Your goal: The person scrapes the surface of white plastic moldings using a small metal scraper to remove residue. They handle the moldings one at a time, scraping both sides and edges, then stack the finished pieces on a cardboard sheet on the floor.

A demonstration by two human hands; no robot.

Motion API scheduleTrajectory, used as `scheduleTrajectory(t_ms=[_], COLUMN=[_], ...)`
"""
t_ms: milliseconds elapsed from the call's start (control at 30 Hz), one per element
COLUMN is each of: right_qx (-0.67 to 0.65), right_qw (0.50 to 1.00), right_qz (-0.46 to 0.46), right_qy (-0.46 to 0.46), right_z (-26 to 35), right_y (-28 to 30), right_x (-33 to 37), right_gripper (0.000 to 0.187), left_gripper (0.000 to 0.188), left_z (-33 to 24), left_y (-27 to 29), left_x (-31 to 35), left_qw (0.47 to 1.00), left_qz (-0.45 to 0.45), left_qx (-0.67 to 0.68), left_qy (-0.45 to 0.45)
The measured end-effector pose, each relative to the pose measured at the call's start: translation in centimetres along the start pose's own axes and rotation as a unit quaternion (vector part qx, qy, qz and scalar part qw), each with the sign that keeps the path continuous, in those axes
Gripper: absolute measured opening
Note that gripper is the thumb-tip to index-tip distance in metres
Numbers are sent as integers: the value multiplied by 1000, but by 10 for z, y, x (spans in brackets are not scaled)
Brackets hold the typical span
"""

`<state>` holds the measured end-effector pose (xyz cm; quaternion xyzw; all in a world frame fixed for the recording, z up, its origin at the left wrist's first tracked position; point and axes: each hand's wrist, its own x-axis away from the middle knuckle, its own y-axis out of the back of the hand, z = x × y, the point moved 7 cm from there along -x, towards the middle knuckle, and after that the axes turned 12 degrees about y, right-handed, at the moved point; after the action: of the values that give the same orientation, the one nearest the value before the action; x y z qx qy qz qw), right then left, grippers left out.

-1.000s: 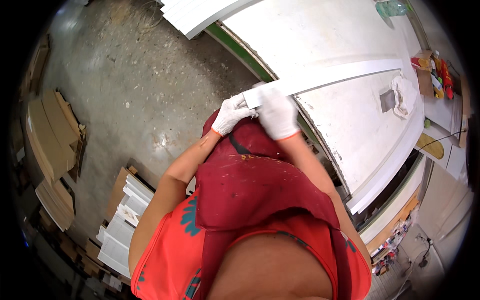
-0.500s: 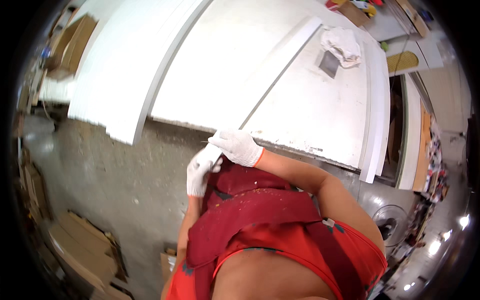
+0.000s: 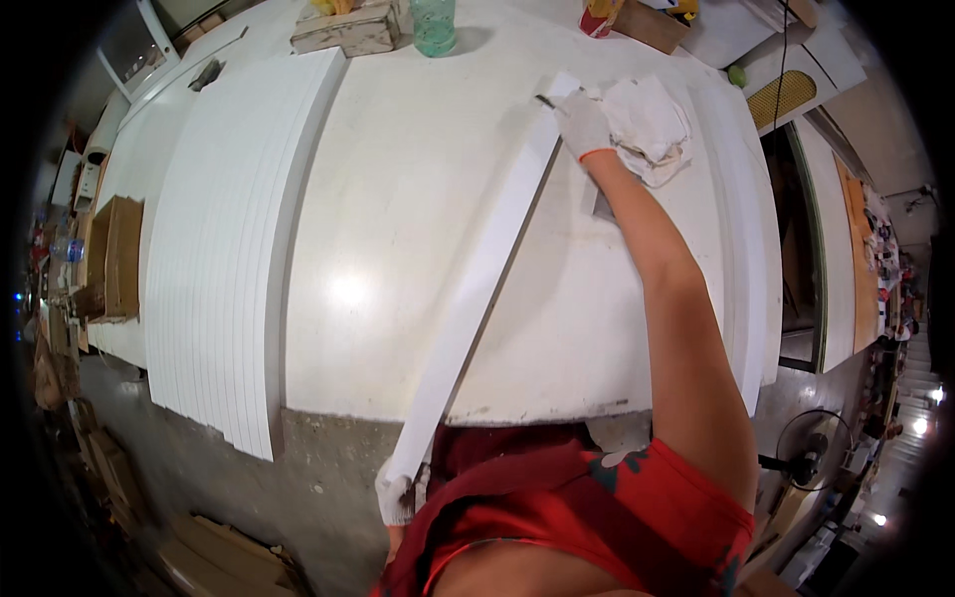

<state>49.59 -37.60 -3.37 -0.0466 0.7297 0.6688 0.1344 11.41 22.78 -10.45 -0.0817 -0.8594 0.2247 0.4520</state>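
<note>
A long white board [image 3: 487,259] lies slantwise across the white worktable [image 3: 378,219], its near end sticking out past the table's front edge. My left hand [image 3: 396,495], in a white knit glove, is closed around that near end, fingers partly hidden beneath it. With the arm stretched forward, my right hand [image 3: 584,121], gloved in white with an orange cuff, is at the board's far end. A small, thin, dark-tipped thing [image 3: 544,101] pokes out from its closed fingers over the board; its kind is too small to tell. Beside this hand lies a crumpled white cloth [image 3: 649,124].
Several similar white boards [image 3: 224,259] lie side by side at the left, and more white strips [image 3: 736,239] on the right. A green cup [image 3: 434,25] and a worn block [image 3: 346,30] stand at the back. A grey pad [image 3: 603,206] is partly behind my forearm.
My right hand has moved from the board's near end to its far end. My left hand stays at the near end, and the view has tilted up toward the table's back.
</note>
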Motion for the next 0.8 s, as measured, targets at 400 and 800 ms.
scheduleTrajectory(t_ms=[400,800], right_qx=[-64,-185], right_qw=[989,971], right_qz=[-64,-39], right_qy=[116,-144], right_z=[-8,-120], right_y=[0,0], right_x=[-1,-70], right_gripper=[24,37], left_gripper=[63,52], left_z=[-1,-26], left_y=[1,-26], left_x=[5,0], left_qw=[981,973], left_qz=[-188,-214], left_qx=[-33,-51], left_qy=[43,68])
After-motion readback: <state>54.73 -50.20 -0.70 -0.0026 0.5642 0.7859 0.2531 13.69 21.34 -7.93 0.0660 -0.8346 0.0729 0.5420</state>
